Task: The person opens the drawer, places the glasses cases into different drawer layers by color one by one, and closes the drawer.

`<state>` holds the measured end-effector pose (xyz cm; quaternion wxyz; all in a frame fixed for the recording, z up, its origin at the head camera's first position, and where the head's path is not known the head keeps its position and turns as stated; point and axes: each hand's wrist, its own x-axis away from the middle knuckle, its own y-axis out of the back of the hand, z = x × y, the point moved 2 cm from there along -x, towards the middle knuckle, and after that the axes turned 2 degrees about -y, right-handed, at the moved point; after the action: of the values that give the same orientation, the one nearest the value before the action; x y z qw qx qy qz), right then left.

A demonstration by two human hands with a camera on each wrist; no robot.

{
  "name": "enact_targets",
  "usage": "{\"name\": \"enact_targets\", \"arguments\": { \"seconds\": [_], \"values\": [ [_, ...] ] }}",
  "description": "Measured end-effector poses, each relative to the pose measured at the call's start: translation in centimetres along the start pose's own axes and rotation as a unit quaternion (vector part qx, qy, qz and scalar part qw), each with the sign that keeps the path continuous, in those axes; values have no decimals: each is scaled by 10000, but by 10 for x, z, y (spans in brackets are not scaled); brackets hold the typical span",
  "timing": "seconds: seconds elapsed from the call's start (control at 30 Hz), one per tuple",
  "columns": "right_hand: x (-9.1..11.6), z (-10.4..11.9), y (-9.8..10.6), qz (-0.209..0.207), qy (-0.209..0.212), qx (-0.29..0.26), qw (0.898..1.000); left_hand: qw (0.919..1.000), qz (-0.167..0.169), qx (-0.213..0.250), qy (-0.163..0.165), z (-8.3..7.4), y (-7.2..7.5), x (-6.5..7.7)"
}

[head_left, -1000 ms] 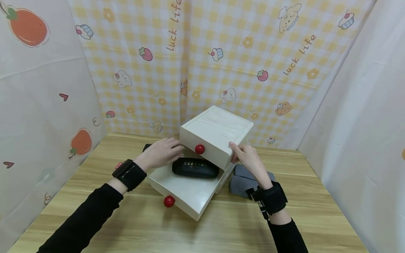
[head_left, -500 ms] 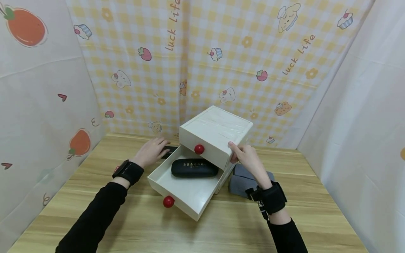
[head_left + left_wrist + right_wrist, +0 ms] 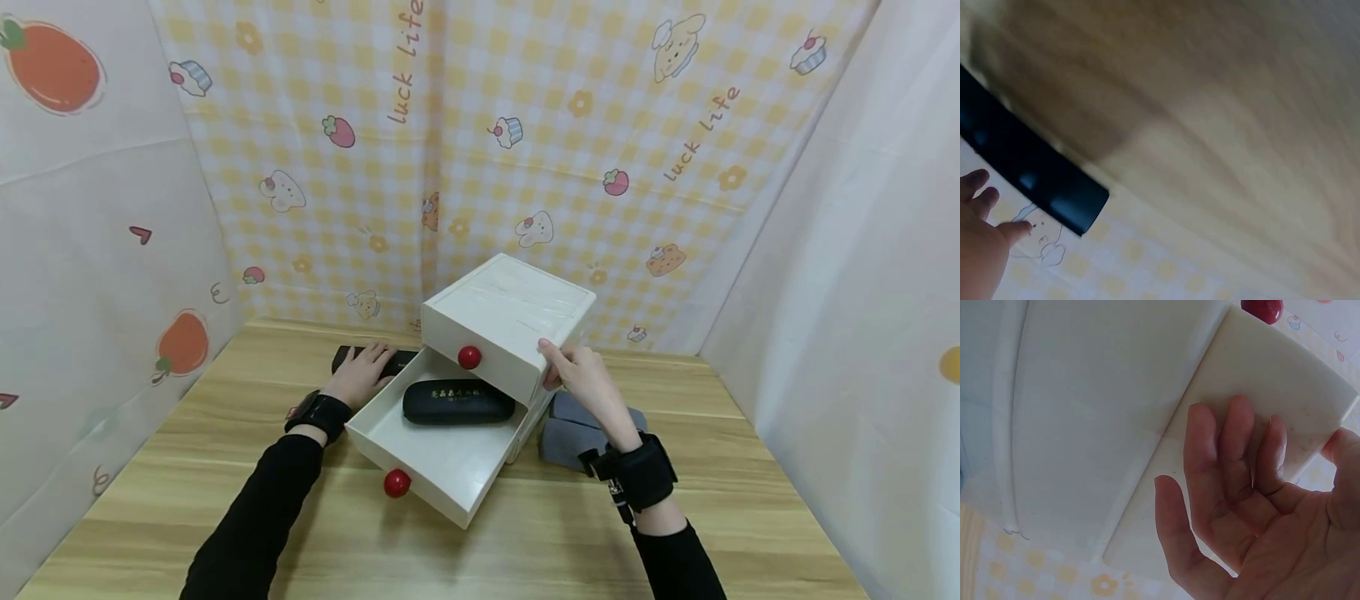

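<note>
A white two-drawer cabinet (image 3: 510,292) stands mid-table, its upper drawer closed behind a red knob (image 3: 469,357). The lower drawer (image 3: 442,467) is pulled out, and a black glasses case (image 3: 459,402) with gold lettering lies inside. My left hand (image 3: 358,377) reaches over a long black box (image 3: 402,362) to the left of the cabinet, fingers stretched across it; in the left wrist view, fingers spread beside the black box (image 3: 1029,162). My right hand (image 3: 588,379) holds the cabinet's right front edge, thumb on top and the other fingers bent against its side (image 3: 1254,375).
A grey-blue case (image 3: 566,442) lies on the table right of the cabinet, partly behind the right hand. The lower drawer's red knob (image 3: 397,483) sticks out toward the front. Patterned curtain (image 3: 510,167) closes off the back, with white cloth at both sides.
My left hand has moved from above the open drawer, left and down, onto the black box. The right hand stays at the cabinet's edge. The view has shifted slightly.
</note>
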<state>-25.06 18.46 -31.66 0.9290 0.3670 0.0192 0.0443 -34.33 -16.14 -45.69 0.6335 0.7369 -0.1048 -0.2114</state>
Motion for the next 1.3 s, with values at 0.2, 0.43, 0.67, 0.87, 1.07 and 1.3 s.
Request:
{"name": "enact_targets", "arguments": {
  "seconds": [0.2, 0.43, 0.67, 0.87, 1.07, 1.3],
  "values": [
    [1, 0, 0, -13, -36, -41, 10000, 9993, 223, -72, 287, -4, -8, -4],
    [1, 1, 0, -21, -52, -59, 10000, 9971, 165, -656, 359, -3, -18, -10],
    [1, 1, 0, -4, -40, -48, 10000, 9946, 348, -889, 406, -7, -18, -15],
    [1, 1, -1, -27, -33, -54, 10000, 9958, 177, -819, 375, 3, -26, -18],
    [1, 1, 0, -8, -43, -100, 9999, 9967, -108, -758, 281, 4, -22, -12],
    [0, 1, 0, -40, -15, -105, 9999, 9964, 194, -325, 761, 9, -13, -8]
  ]
}}
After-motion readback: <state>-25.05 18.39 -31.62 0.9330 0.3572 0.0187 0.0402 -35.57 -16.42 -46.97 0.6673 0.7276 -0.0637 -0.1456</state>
